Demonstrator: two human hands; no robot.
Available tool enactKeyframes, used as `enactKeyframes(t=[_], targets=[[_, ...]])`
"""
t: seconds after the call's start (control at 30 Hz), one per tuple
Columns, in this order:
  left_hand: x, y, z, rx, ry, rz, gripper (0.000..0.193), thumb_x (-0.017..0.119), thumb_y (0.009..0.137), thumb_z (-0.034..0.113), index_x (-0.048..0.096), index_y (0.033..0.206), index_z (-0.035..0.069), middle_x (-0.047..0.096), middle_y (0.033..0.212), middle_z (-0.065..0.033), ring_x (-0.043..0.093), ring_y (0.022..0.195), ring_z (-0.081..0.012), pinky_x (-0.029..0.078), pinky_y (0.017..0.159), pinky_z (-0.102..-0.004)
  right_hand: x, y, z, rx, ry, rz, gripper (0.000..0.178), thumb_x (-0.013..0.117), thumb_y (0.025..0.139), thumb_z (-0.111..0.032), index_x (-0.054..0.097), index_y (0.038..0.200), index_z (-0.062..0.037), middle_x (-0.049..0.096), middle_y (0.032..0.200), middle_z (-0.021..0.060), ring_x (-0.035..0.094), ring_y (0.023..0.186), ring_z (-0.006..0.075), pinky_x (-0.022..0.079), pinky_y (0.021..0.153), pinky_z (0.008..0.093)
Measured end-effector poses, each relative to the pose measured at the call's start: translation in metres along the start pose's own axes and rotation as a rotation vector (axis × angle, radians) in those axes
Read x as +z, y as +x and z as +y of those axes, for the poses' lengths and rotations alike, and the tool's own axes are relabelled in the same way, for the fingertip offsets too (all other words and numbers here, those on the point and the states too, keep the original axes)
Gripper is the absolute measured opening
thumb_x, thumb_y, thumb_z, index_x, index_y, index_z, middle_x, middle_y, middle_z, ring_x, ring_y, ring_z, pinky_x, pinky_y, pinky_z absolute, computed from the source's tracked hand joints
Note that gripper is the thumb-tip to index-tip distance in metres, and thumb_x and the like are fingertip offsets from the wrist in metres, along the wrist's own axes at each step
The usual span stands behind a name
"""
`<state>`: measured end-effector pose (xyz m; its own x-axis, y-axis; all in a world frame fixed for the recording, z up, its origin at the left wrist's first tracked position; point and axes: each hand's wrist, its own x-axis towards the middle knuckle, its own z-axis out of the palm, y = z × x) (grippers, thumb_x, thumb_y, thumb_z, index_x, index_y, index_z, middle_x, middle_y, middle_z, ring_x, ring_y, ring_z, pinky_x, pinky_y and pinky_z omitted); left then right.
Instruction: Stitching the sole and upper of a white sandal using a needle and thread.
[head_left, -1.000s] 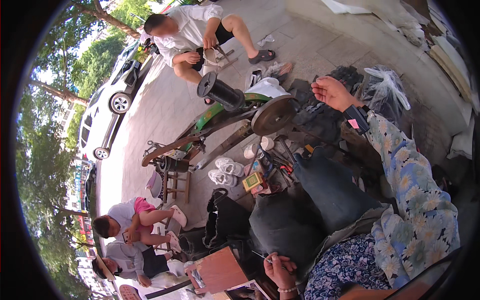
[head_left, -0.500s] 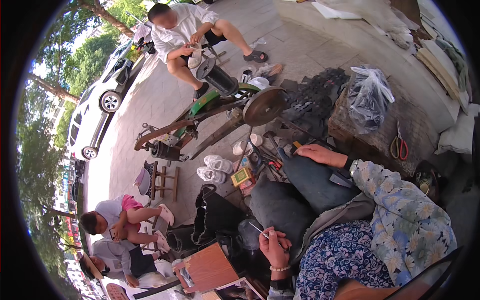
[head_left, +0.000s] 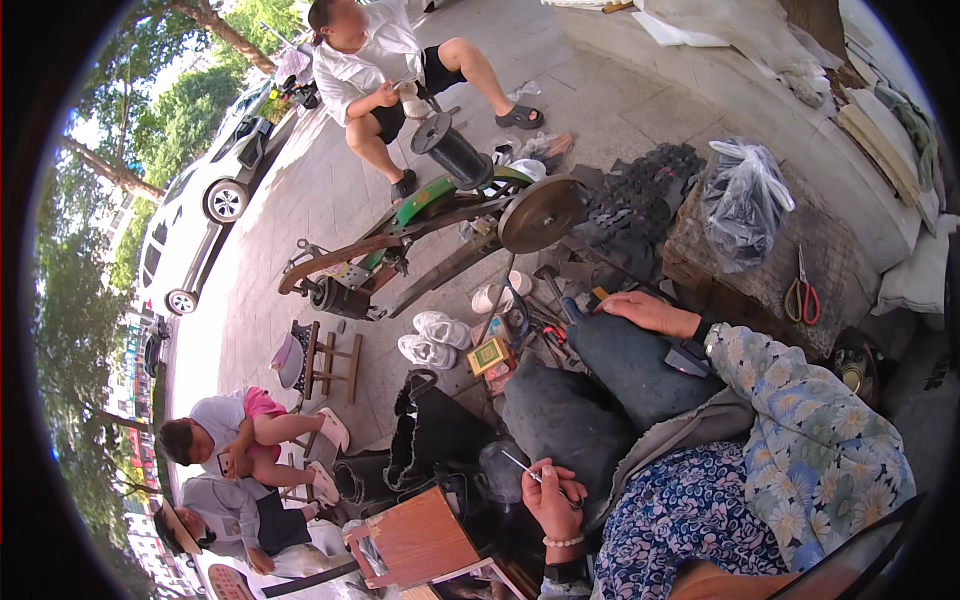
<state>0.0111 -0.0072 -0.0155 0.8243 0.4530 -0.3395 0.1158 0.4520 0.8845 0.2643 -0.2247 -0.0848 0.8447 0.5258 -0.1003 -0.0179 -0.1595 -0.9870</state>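
My left hand [head_left: 552, 502], low in the view, is closed round an awl [head_left: 520, 464]; its thin metal shaft sticks out past the fingers. A beaded bracelet circles that wrist. Fingers stretched out, my right hand [head_left: 655, 313] lies on the dark leather-like apron [head_left: 570, 405] over my knees. Near its fingertips is a small yellow piece [head_left: 600, 293], too small to name. A dark boxy object [head_left: 687, 360] rests on the apron close to the right wrist.
Ahead stands a hand-cranked shoe-repair machine [head_left: 440, 215]. White shoes [head_left: 433, 340], boxes [head_left: 488, 355] and tools lie on the paving. Scissors [head_left: 802, 290] and a plastic bag [head_left: 745, 205] rest on a wooden block [head_left: 690, 235]. A person [head_left: 375, 70] sits opposite; two others sit at left.
The person opposite has raised and turned their head, and the shoe in their hands has shifted. The view has moved slightly. My hands keep nearly the same pose.
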Motion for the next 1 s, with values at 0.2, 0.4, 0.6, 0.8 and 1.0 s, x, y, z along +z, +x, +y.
enactKeyframes(t=[0.2, 0.4, 0.6, 0.8, 1.0], targets=[[0.0, 0.0, 0.001, 0.003, 0.011, 0.006, 0.011, 0.044, 0.094, 0.011, 0.05, 0.098, 0.003, 0.056, 0.069, -0.0098, 0.04, 0.039, -0.0086, 0.04, 0.037, -0.0253, -0.002, 0.0, 0.002, -0.006, 0.02, -0.01, 0.035, 0.046, 0.093, -0.03, 0.058, 0.105, 0.0003, 0.061, 0.1, 0.0041, 0.053, 0.097, 0.0124, 0.039, 0.088, 0.0255], [0.001, 0.001, 0.001, -0.008, -0.003, 0.005, 0.011, 0.045, 0.093, 0.008, 0.05, 0.1, 0.002, 0.057, 0.069, -0.0108, 0.041, 0.04, -0.0091, 0.042, 0.039, -0.027, -0.002, -0.005, -0.009, -0.026, 0.064, 0.004, 0.032, 0.045, 0.094, -0.029, 0.057, 0.099, 0.0001, 0.059, 0.095, 0.0028, 0.051, 0.094, 0.011, 0.038, 0.086, 0.0244], [0.002, 0.0, 0.001, 0.001, 0.001, 0.009, 0.01, 0.045, 0.093, 0.009, 0.05, 0.099, 0.002, 0.057, 0.068, -0.01, 0.041, 0.04, -0.009, 0.042, 0.039, -0.0267, -0.003, -0.011, -0.018, -0.073, 0.083, -0.011, 0.031, 0.043, 0.095, -0.029, 0.055, 0.097, -0.0002, 0.055, 0.092, 0.0017, 0.048, 0.091, 0.01, 0.036, 0.085, 0.0237], [0.003, -0.001, -0.001, 0.023, 0.008, 0.014, 0.011, 0.045, 0.094, 0.011, 0.05, 0.099, 0.003, 0.056, 0.068, -0.0095, 0.04, 0.038, -0.0086, 0.04, 0.037, -0.0254, -0.003, -0.009, -0.009, -0.067, 0.087, -0.011, 0.03, 0.042, 0.096, -0.028, 0.054, 0.098, -0.0004, 0.055, 0.092, 0.0016, 0.048, 0.091, 0.0104, 0.037, 0.085, 0.0243], [0.003, -0.001, 0.0, 0.03, 0.007, 0.019, 0.011, 0.045, 0.093, 0.01, 0.05, 0.099, 0.003, 0.057, 0.068, -0.0091, 0.04, 0.038, -0.0086, 0.04, 0.037, -0.0253, -0.003, -0.007, -0.006, -0.051, 0.074, 0.003, 0.03, 0.043, 0.096, -0.028, 0.055, 0.1, -0.0004, 0.057, 0.095, 0.0019, 0.05, 0.094, 0.0106, 0.037, 0.087, 0.0246]])
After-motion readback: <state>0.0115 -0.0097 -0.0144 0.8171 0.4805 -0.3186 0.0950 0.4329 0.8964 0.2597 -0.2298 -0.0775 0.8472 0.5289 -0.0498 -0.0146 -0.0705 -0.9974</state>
